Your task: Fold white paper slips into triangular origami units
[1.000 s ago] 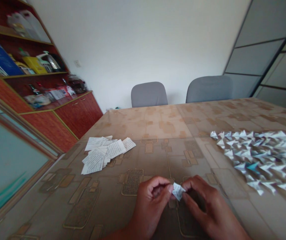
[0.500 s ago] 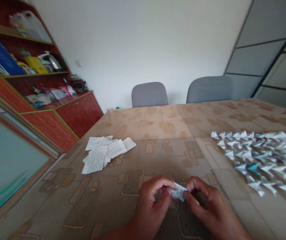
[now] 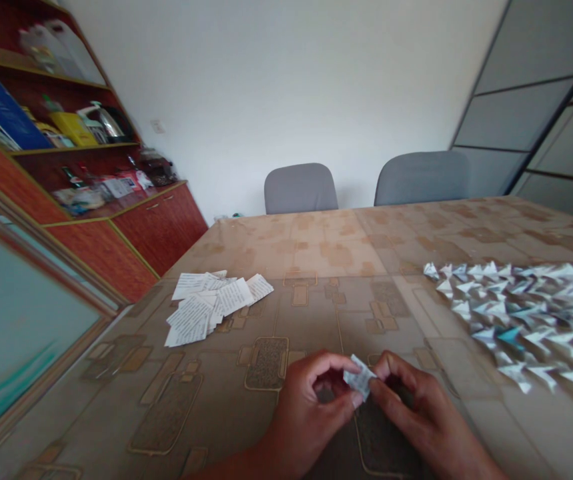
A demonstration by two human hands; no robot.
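Observation:
A small folded piece of printed paper [image 3: 359,377] is held between both hands above the near middle of the table. My left hand [image 3: 311,407] pinches its left side, with the thumb at the lower edge and the index finger at the upper left. On the right edge, the thumb and index finger of my right hand [image 3: 411,403] close on the same paper. To the left lies a loose pile of flat printed paper slips [image 3: 211,303]. Rows of folded white paper pieces [image 3: 526,307], one partly teal, stand at the right.
A patterned cloth covers the table [image 3: 286,247]. Two grey chairs [image 3: 300,189] stand at its far side by the white wall. At the left is a reddish wooden cabinet [image 3: 156,227] with bottles, a kettle and a blue folder on its shelves.
The folded paper has turned in the fingers and stands more upright. My left thumb and index finger have spread to its lower and upper edges, while my right hand has hardly moved.

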